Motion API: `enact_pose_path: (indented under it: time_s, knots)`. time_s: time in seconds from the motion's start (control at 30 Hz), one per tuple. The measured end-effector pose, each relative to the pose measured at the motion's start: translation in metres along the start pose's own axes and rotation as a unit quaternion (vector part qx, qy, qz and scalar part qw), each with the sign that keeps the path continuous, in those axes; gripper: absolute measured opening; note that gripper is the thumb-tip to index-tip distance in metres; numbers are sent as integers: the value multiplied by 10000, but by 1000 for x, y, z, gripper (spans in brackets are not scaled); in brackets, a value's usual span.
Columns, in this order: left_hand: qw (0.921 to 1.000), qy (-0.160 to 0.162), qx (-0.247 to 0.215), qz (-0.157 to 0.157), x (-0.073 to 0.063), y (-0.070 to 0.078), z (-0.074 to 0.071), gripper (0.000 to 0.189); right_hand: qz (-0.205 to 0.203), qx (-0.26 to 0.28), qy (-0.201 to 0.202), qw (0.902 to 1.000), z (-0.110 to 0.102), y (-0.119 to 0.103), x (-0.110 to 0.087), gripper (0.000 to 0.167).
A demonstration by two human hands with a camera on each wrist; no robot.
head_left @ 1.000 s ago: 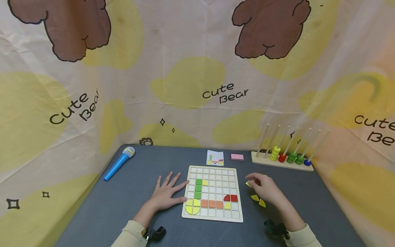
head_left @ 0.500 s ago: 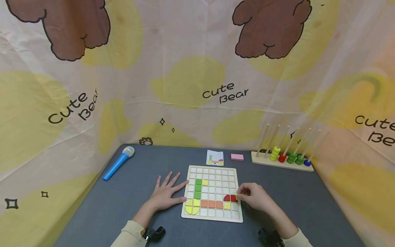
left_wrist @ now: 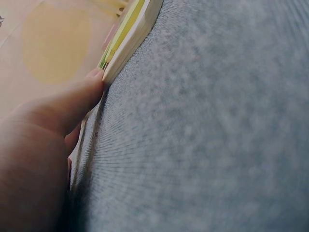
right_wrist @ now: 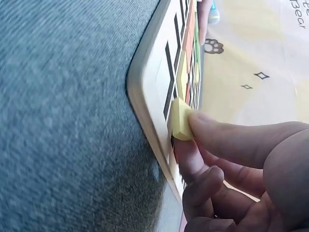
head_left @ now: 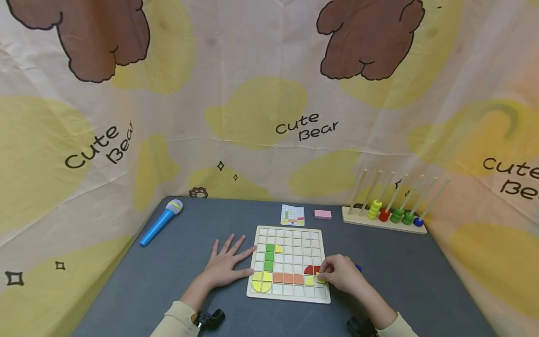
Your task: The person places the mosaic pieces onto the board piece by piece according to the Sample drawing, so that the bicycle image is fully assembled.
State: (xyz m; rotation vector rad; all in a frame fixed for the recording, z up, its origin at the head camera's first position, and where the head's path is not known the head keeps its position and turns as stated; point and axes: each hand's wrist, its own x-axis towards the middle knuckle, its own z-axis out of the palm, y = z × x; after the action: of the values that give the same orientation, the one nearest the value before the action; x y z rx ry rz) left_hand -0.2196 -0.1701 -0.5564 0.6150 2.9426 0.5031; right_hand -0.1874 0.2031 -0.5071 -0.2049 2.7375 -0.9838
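My right hand [head_left: 343,274] pinches a yellow tile [right_wrist: 180,121] between thumb and finger, at the right side of a wooden grid board [head_left: 290,300]. The tile sits just below the red pieces [head_left: 310,270] and beside a yellow piece [head_left: 309,280] in the row of orange squares [head_left: 288,278]. In the right wrist view, the held tile tilts over the board near its edge. My left hand [head_left: 225,267] lies spread on the table, thumb and forefinger touching the board's left edge. Green squares [head_left: 269,256] and yellow pieces [head_left: 262,282] fill cells at the left.
Behind the board lie a patterned card [head_left: 292,215] and a pink block [head_left: 323,214]. A peg rack with coloured beads [head_left: 396,215] stands back right. A blue toy microphone [head_left: 156,229] lies far left. Something small and blue [head_left: 358,267] shows behind my right hand, partly hidden.
My right hand has moved left from the table beside the board, carrying the yellow tile onto the board's right column, just below the red pieces. The left hand stays in place.
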Motion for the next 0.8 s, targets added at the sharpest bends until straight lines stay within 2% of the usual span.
enact_pose_path:
  time_s: [0.2,0.37,0.47,0.63,0.8]
  knots:
    - [10000,14,-3,12,0,0,-1,74,-214,-28,-83,9997,2,0,-2,20]
    - [10000,28,-39,26,-1,0,-1,74,-200,-80,27,9998,3,0,-3,21]
    - [10000,33,-33,41,-1,-1,0,73,-22,-171,153,9997,3,-1,-3,25]
    - [10000,22,-23,43,0,-2,1,73,509,-375,475,9969,-4,0,-2,32]
    - [10000,26,-22,49,0,-1,1,73,566,-181,849,9946,-25,8,1,22]
